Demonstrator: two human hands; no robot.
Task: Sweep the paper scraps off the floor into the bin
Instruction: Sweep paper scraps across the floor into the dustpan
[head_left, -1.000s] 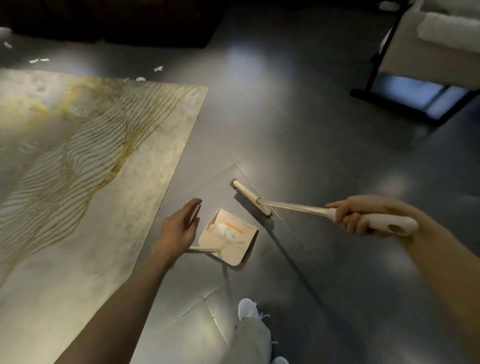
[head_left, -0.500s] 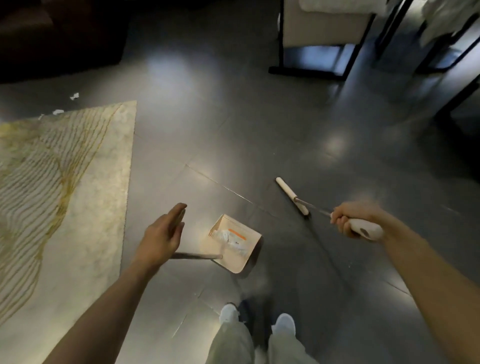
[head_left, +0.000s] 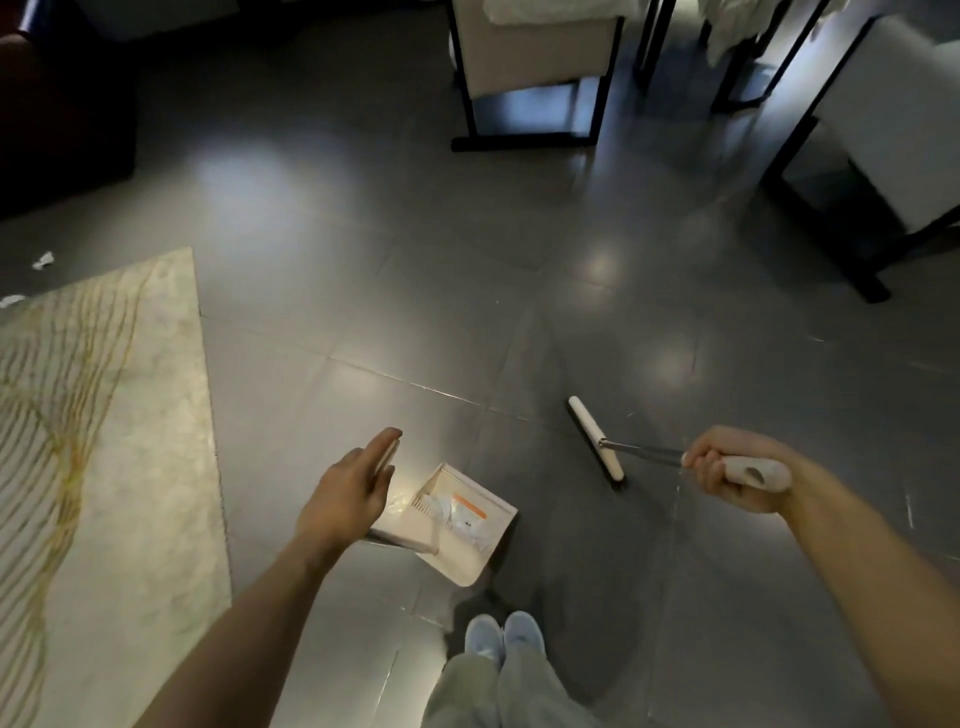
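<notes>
A beige dustpan (head_left: 483, 551) sits on the dark tiled floor just ahead of my feet, with white paper scraps (head_left: 457, 514) and an orange-marked piece inside. Its thin handle runs up under my left hand (head_left: 348, 493), whose fingers are straight and spread above it; the palm hides the handle's end. My right hand (head_left: 727, 467) grips the pale handle of a broom. The broom head (head_left: 595, 441) rests on the floor to the right of the pan, apart from it. Two loose scraps (head_left: 42, 260) lie far left by the rug's corner.
A pale rug with gold lines (head_left: 104, 441) covers the floor on the left. Black-framed chairs stand at the back (head_left: 535, 78) and at the right (head_left: 883, 130). A dark sofa (head_left: 52, 104) fills the top left. My shoes (head_left: 504, 634) are below the pan.
The view has swung right, so the rug slid left. The broom head has drawn away from the dustpan's mouth to the right. My left hand stays over the pan's handle.
</notes>
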